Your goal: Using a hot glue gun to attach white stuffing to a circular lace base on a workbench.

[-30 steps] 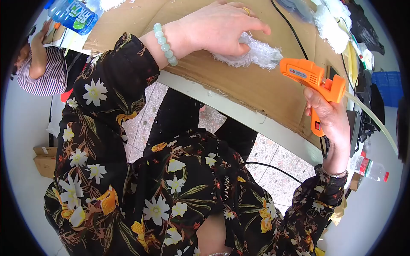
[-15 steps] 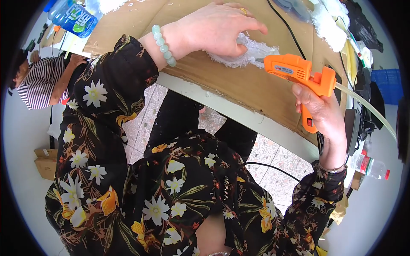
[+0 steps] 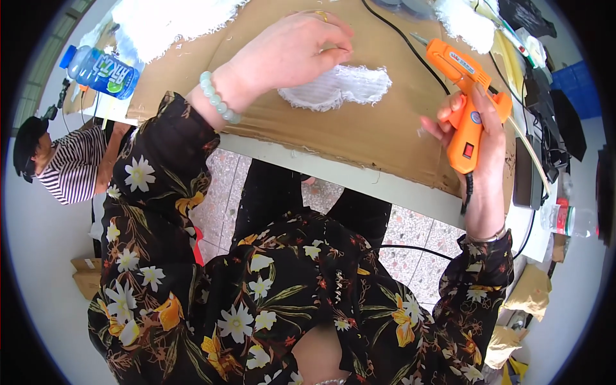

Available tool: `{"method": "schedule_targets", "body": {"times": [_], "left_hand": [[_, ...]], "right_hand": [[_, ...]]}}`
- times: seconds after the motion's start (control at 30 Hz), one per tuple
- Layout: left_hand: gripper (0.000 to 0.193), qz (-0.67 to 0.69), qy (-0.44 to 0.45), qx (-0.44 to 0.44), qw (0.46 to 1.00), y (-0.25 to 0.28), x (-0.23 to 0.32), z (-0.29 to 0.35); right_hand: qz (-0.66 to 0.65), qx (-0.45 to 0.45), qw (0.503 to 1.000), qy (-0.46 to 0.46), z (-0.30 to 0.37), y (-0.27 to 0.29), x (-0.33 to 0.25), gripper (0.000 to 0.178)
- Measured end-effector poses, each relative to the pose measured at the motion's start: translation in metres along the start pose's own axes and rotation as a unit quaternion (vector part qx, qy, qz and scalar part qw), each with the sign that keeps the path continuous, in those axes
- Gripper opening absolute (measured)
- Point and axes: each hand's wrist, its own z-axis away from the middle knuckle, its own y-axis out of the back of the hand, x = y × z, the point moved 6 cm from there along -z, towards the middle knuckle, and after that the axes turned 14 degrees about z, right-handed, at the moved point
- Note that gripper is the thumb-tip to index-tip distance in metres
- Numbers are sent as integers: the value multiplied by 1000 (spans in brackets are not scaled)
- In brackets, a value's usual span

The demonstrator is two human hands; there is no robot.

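Observation:
My right hand (image 3: 491, 149) grips an orange hot glue gun (image 3: 467, 131), its metal nozzle pointing to the upper left, away from the cloth. A cord leaves the bottom of its handle, and a pale glue stick runs out of its back. My left hand (image 3: 292, 52), with a pale green bead bracelet at the wrist, hovers over the cardboard with thumb and forefinger pinched together. Whatever the pinch holds, if anything, is hidden. Just below those fingers lies a white, fray-edged piece of fabric (image 3: 340, 88), shaped in two rounded lobes and partly covered by the hand.
Brown cardboard (image 3: 398, 138) covers the table top. A blue-labelled bottle (image 3: 106, 74) lies at the left, near a large white fluffy piece (image 3: 170, 22). More white fluff (image 3: 465, 22) and a black cable (image 3: 410, 48) are at the back right. A person in stripes (image 3: 74, 160) sits at far left.
My right hand has drawn the glue gun back from the fabric and tilted its nozzle upward. My left hand has shifted left, its fingers now pinched, and more of the fabric shows.

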Motion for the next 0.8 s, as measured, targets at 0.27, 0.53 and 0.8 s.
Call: {"method": "schedule_targets", "body": {"times": [0.27,0.53,0.8], "left_hand": [[24,21,-23,-47,998,-35,9,-27],[20,32,-28,-105,994,-38,9,-37],[19,117,27,-115,986,-37,-12,-36]], "right_hand": [[-108,51,992,39,-4,-19,-1,29],[-101,47,993,29,-3,-18,1,27],[155,32,984,77,41,-9,-19,26]]}}
